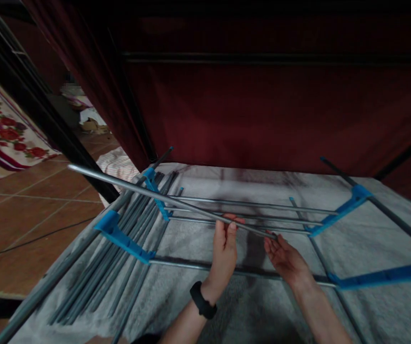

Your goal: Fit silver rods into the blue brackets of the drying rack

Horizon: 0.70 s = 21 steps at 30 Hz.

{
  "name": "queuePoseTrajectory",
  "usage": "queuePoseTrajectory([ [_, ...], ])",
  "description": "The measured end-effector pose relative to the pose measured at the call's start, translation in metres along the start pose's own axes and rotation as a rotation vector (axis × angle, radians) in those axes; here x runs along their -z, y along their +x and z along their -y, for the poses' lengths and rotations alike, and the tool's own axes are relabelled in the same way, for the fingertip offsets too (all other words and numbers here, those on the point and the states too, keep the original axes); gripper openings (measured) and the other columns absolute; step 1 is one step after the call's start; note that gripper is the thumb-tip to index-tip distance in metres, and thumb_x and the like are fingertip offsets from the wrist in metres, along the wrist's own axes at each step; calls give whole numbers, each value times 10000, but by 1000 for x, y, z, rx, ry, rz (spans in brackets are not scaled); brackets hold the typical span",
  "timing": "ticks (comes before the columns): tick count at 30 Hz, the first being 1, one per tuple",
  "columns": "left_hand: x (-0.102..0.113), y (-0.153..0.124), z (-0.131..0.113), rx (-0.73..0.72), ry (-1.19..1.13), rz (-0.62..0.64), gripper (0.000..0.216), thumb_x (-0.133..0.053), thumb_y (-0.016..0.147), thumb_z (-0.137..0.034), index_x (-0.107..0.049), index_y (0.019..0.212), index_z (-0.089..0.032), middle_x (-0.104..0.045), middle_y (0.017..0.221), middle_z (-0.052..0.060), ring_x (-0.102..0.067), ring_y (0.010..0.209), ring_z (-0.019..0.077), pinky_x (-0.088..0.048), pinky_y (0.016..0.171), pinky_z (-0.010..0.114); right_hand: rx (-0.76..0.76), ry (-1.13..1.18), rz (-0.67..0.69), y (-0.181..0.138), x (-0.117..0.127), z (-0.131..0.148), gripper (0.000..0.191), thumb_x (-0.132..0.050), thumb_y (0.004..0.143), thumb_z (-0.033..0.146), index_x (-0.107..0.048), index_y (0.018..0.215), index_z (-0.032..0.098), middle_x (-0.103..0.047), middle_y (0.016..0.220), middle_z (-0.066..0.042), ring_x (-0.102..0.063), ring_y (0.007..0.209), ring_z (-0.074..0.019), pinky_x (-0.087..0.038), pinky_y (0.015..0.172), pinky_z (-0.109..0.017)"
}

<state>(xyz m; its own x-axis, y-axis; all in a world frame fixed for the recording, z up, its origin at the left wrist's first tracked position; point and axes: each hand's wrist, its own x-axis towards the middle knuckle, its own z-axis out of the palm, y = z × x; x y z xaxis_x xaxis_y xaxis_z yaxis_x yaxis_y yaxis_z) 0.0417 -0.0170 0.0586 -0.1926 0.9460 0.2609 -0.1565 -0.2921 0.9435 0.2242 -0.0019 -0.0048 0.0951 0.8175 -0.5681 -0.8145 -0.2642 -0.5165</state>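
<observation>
My left hand, with a black band on its wrist, is closed around a long grey metal rod that slants up to the left. My right hand lies palm up with fingers spread, its fingertips at the rod's near end. Under both hands is a partly built frame of grey rods joined by blue plastic connectors. It rests on a grey cloth shelf.
A bundle of loose grey rods lies at the shelf's left edge. Dark red fabric walls the back and sides. Brown tiled floor spreads to the left, with a flowered cloth and small clutter beyond.
</observation>
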Motion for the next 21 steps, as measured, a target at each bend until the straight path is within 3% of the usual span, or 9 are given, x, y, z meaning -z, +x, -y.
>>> queuePoseTrajectory([
  [4, 0, -1, 1, 18, -77, 88, 239, -418, 983, -390, -536, 1103, -221, -652, 1020, 50, -611, 1038, 187, -443, 967, 363, -148, -121, 166, -9, -10, -16, 159, -488, 935, 222, -633, 886, 181, -725, 877, -49, -688, 788, -120, -574, 717, -249],
  [8, 15, 13, -13, -102, -15, 33, 247, -414, 987, -385, -514, 1147, -225, -612, 893, 14, -614, 907, 161, -454, 920, 341, -280, -295, 309, -17, -14, -19, 197, -511, 926, 281, -652, 913, 144, -732, 901, -94, -681, 707, -129, -553, 649, -251],
  [14, 42, 36, -43, -280, 218, -26, 327, -422, 984, -347, -503, 1269, -210, -564, 783, -10, -575, 778, 134, -454, 799, 281, -116, -243, 154, -15, -15, -5, 188, -492, 878, 123, -668, 828, 163, -725, 815, -66, -665, 695, -111, -529, 634, -221],
  [21, 57, 42, -35, -381, 591, 13, 245, -493, 950, -322, -599, 1141, -211, -672, 940, 34, -624, 855, 161, -485, 799, 284, -51, -163, 64, -4, -10, 10, 180, -516, 854, 110, -674, 804, 181, -703, 758, -35, -649, 677, -110, -527, 610, -212],
])
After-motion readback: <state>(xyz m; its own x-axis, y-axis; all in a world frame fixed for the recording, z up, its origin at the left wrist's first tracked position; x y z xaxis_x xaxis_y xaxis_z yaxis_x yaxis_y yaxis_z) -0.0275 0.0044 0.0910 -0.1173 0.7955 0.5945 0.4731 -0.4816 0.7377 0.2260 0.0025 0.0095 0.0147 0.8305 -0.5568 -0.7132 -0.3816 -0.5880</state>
